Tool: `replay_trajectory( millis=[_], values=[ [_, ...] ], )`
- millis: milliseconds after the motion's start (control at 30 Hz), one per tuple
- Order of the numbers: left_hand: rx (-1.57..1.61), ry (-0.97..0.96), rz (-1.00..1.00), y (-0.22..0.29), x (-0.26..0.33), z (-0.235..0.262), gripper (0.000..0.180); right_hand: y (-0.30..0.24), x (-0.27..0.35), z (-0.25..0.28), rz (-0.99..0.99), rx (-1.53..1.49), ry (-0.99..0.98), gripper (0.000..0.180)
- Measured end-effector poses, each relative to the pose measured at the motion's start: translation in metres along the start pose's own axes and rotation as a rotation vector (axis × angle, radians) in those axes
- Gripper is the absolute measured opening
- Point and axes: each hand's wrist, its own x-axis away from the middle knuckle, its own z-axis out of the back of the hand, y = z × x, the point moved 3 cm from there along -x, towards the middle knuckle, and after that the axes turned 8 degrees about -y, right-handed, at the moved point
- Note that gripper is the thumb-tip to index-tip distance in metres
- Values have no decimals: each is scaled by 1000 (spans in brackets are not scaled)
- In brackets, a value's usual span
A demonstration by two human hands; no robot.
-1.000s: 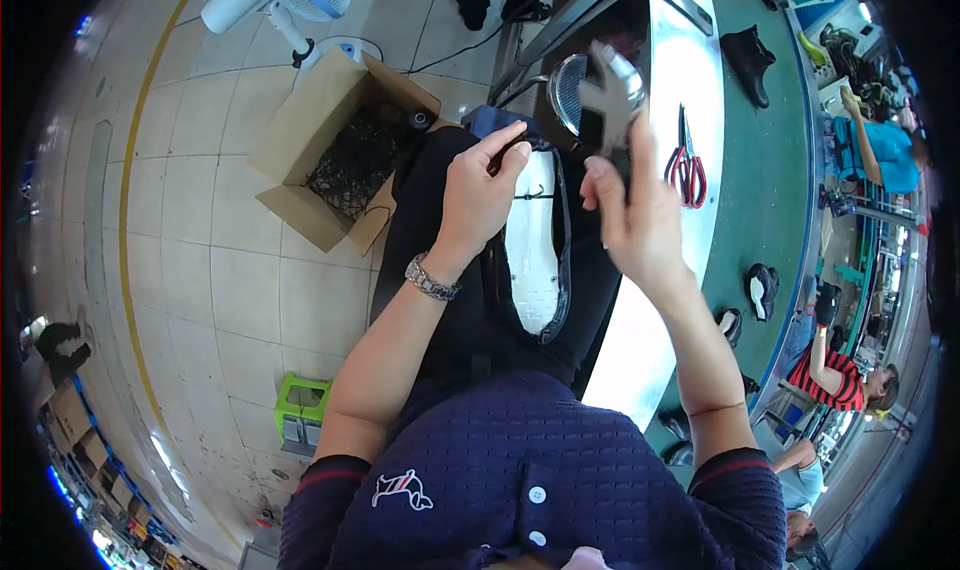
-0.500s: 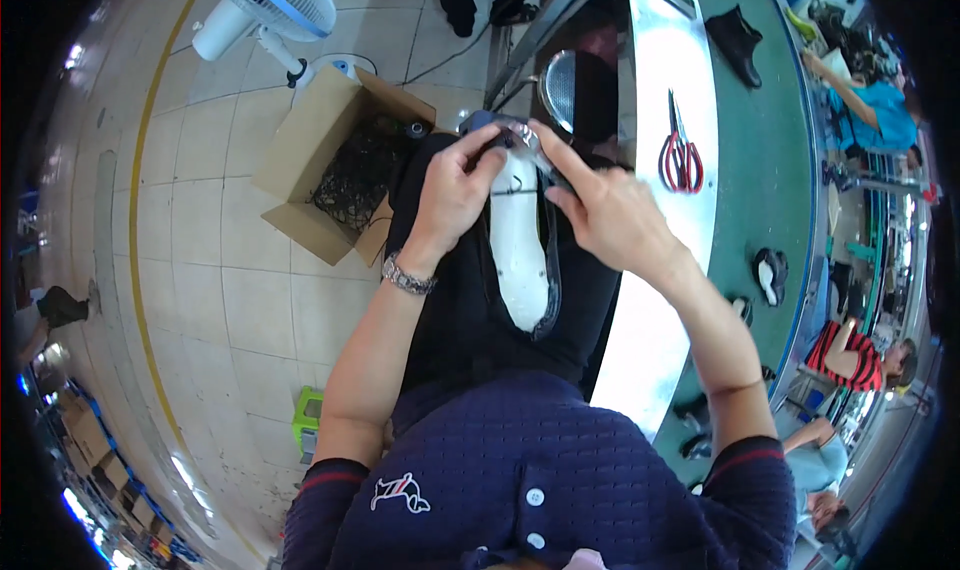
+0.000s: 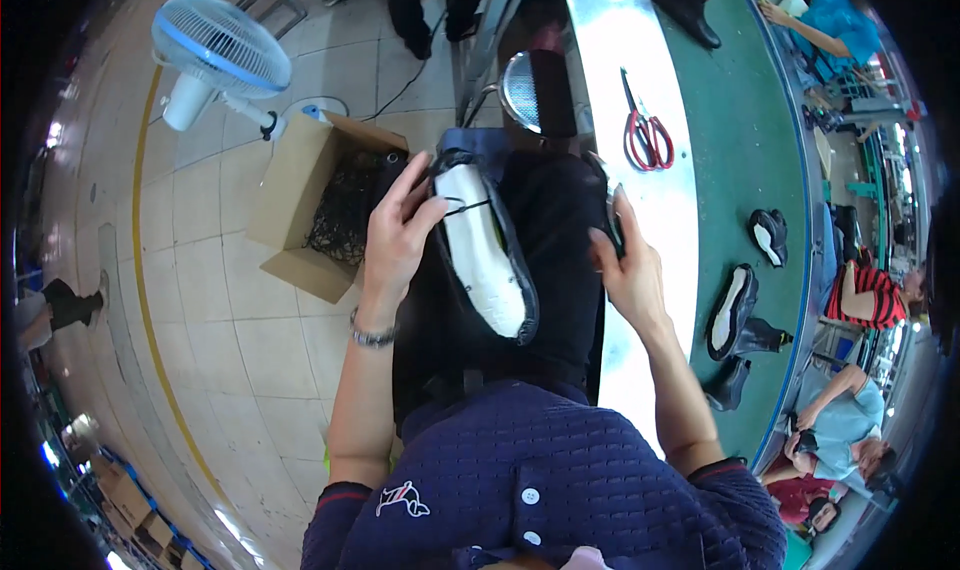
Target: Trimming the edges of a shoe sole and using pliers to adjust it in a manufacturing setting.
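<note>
Across my lap lies a black shoe upper [image 3: 487, 260] with its white underside facing up and a thin black band across it. My left hand [image 3: 396, 235] is closed on the edge near its far end, thumb over the white underside. Over the metal ledge's near edge, apart from the shoe, my right hand [image 3: 636, 278] grips a dark-handled hand tool [image 3: 613, 208] with a shiny metal head; blur and fingers hide its exact kind.
Red-handled scissors [image 3: 650, 142] lie on the metal ledge [image 3: 650, 65]. Beyond it, a green conveyor belt [image 3: 735, 135] carries several black boots and shoes. At left stand an open cardboard box [image 3: 290, 195] of black scraps and a fan [image 3: 222, 45]. Several people sit across the belt.
My right hand has drawn away from the shoe's far end to the right with the tool. My left hand and the shoe have shifted left, and the shoe has turned slightly.
</note>
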Motion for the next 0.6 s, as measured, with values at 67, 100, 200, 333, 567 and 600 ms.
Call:
replay_trajectory(
  millis=[67,100,200,333,567,600],
  values=[
    [-122,83,-45,-6,12,-8,68,52,27,1,-228,154,92,65],
    [-115,57,11,-10,19,-11,77,70,41,2,-338,205,87,66],
    [-346,15,82,-20,37,-20,69,129,81,-5,-415,321,135,67],
    [-114,-4,129,-18,42,-5,52,130,66,-4,-323,242,210,51],
    [-247,51,119,2,48,9,45,153,-111,25,-126,95,514,44],
    [-294,43,114,3,52,7,47,160,-130,24,-151,131,491,44]
  ],
)
